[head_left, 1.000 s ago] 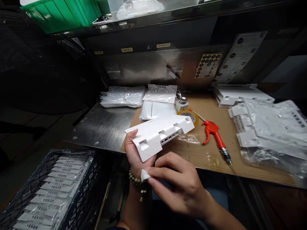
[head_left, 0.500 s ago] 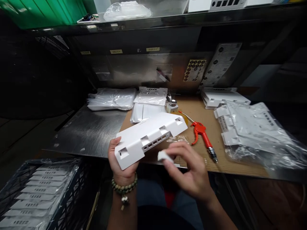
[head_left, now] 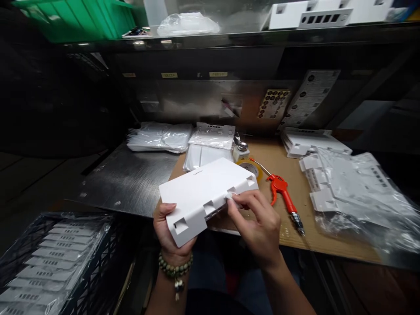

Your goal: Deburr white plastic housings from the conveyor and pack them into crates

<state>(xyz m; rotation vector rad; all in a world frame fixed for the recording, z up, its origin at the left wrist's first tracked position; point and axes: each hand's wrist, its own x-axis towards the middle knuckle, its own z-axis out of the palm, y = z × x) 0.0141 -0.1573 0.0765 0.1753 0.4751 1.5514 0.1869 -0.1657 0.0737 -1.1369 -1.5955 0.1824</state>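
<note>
At the lower left, a dark plastic crate (head_left: 98, 267) with a lattice wall holds rows of flat white panels (head_left: 42, 271) under clear, crinkled film. Above it, a brushed steel tabletop (head_left: 131, 179) gives way to a sheet of brown corrugated cardboard (head_left: 295, 192). At the back, stacks of clear plastic bags (head_left: 160, 138) lie beside bagged white covers (head_left: 213, 136).

Near the table's front edge, the left hand (head_left: 170, 236), with a beaded bracelet at the wrist, grips the near corner of a smooth white rectangular plastic casing (head_left: 203, 192), thumb on top, holding it tilted just above the table. The right hand (head_left: 259, 223) pinches a small white piece (head_left: 230, 197) against the casing's slotted side edge.

Further right, a red air blow gun (head_left: 282, 192) with a thin metal nozzle lies on the cardboard. At the far right, white moulded parts sit heaped inside a glossy transparent bag (head_left: 357, 188).
</note>
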